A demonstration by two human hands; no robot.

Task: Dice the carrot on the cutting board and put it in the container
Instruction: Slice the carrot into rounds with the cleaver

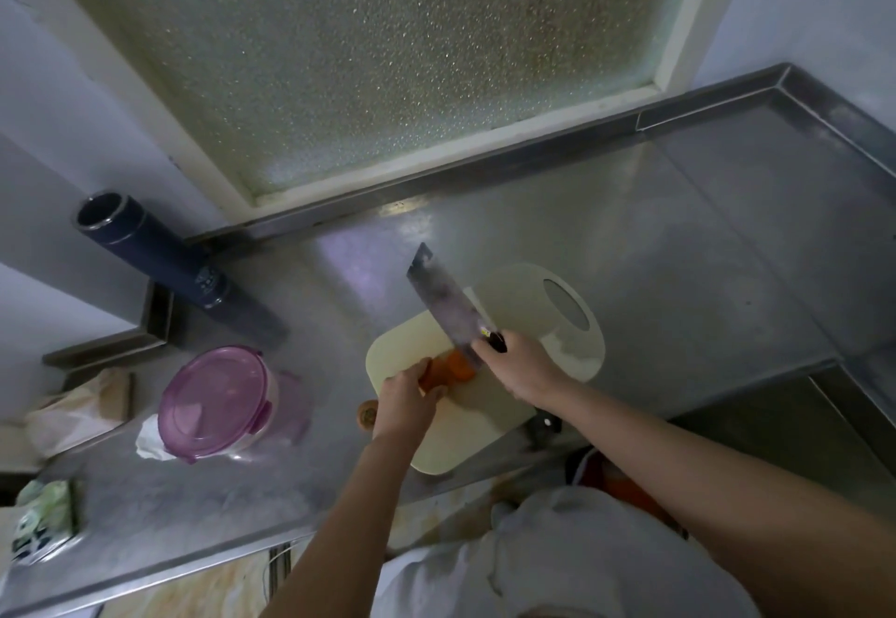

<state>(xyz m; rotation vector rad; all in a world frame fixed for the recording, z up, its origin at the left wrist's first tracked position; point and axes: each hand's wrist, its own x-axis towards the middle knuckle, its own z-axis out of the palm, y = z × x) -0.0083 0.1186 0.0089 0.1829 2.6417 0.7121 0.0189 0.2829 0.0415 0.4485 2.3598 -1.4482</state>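
One carrot is held on the cutting board by the left hand, one cleaver gripped in the right hand, one lidded container near the surface's left edge.

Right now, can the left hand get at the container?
Probably yes: the container sits lid-on just left of the left hand, open counter between, but that hand must first release the carrot.

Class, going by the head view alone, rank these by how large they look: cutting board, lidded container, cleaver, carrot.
1. cutting board
2. container
3. cleaver
4. carrot, partly hidden by the left hand, yet clearly smallest
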